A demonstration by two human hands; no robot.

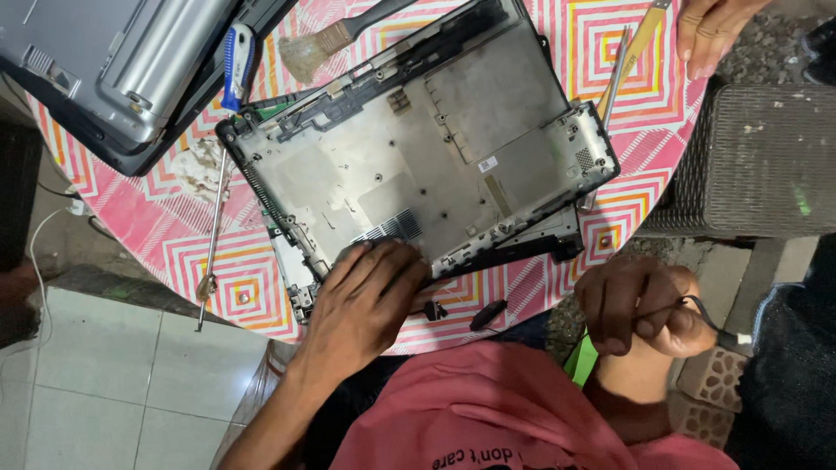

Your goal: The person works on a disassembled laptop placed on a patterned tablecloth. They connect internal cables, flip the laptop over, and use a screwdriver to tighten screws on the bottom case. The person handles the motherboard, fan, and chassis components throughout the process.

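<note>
left hand [370, 292] flat, fingers apart on laptop base [418, 148] | right hand [640, 305] clamped on black cable [707, 318]

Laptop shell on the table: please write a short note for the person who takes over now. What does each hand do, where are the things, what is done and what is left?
Left hand: flat on the near edge of the laptop shell, holding nothing.
Right hand: off the table edge, closed on a thin black cable.
Shell lies open side up on the patterned table, over another laptop part.
Nearby: brush, blue-handled tool, long screwdriver, second laptop far left. Another person's hand at the far right.
Done: shell stripped, cable out in hand.
Left: cannot tell from this view.
</note>
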